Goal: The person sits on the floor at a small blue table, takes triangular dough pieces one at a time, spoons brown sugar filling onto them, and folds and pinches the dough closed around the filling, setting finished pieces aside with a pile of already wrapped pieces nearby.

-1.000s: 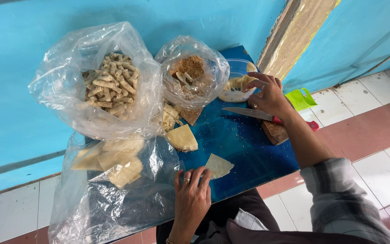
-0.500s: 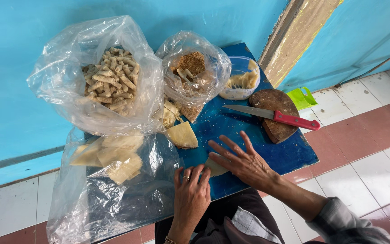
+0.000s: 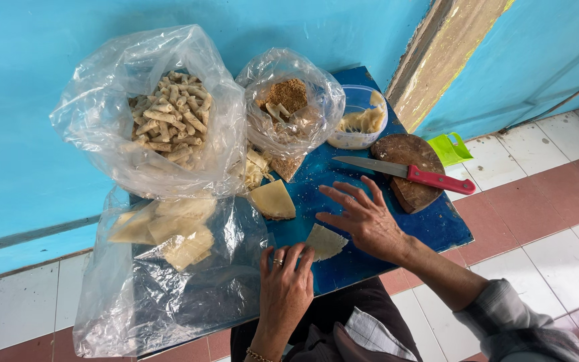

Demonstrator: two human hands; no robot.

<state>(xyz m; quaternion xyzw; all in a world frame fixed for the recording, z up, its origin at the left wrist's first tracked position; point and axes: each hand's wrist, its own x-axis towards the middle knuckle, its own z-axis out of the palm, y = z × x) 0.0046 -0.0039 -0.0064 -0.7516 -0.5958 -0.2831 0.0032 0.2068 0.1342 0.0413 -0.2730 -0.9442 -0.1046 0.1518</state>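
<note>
While both hands flank pale dough wrapper (image 3: 324, 241) on blue desk (image 3: 437, 224): left hand (image 3: 286, 288) grip loose, fingertips at wrapper edge; right hand (image 3: 364, 218) grip wide, fingers splayed, holding nothing.

A thin, pale yellow wrapper sheet (image 3: 325, 241) lies flat on the blue tabletop (image 3: 437, 224), roughly triangular with uneven edges. It sits between the two hands: the left hand (image 3: 286, 285) rests just below it, fingertips touching its lower left edge, and the right hand (image 3: 366, 218), fingers spread, lies over its upper right corner. Its middle part shows bare, unfolded, with nothing lying on it.
</note>
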